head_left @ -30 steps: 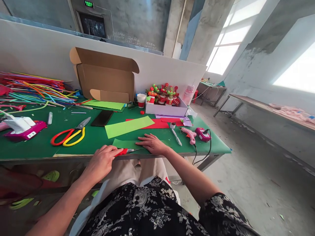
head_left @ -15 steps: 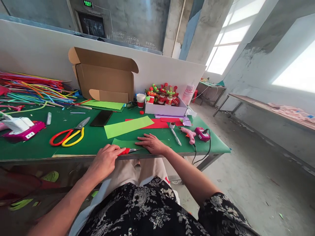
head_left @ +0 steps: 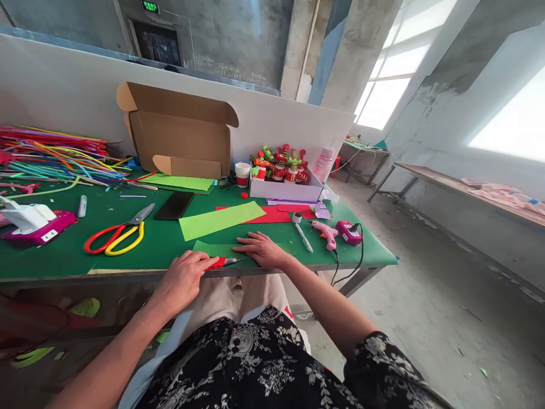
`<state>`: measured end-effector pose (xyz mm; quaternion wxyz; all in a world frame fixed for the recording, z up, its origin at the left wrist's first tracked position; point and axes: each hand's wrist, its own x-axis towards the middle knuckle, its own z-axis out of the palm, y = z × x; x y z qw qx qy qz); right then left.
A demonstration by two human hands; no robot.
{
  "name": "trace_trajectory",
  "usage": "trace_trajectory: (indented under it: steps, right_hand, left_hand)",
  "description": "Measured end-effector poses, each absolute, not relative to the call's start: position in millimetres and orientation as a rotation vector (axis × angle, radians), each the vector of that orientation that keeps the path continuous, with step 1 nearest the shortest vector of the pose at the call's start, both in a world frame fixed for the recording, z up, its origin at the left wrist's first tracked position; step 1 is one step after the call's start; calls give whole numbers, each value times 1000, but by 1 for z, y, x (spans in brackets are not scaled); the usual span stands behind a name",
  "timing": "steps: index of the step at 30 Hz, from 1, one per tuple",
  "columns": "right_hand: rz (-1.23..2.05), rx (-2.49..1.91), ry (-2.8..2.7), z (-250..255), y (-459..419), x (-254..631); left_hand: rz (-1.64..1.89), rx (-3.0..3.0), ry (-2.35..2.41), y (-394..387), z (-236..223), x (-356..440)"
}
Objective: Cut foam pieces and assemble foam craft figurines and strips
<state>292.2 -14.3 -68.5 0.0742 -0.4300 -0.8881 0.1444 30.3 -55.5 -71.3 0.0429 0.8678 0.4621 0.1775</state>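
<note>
My left hand [head_left: 186, 278] is wrapped round a red utility knife [head_left: 218, 263], its blade pointing right along the table's front edge. Beneath the blade lies a green paper strip [head_left: 208, 248]. Fingers spread, my right hand [head_left: 263, 250] lies flat on that strip, just past the tip of the knife. A lighter green paper strip [head_left: 221, 220] rests at a slant behind both hands, partly over red paper [head_left: 276, 214]. Left of my left hand are scissors [head_left: 123, 230] with one red and one yellow handle.
A black phone [head_left: 174, 205], an open cardboard box [head_left: 181, 136] and several pipe cleaners [head_left: 63, 156] occupy the table's left and back. On the right are a white box [head_left: 285, 189] of red and green figures, a pink glue gun [head_left: 326, 234] and a purple power socket [head_left: 349, 232].
Hardly anything differs. The view has shifted very slightly, while both hands, the knife and the paper keep about the same places.
</note>
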Motion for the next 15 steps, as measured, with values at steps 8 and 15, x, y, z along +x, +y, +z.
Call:
trace_trajectory:
  steps: [8,15]
  right_hand:
    - [434,-1352,-2604,-72,-4,247]
    - [469,-1235,-2641,-59,0,246]
  left_hand:
    - [605,2645,1485,-47,-82,-6]
    - [564,2620,1489,-48,-81,-26]
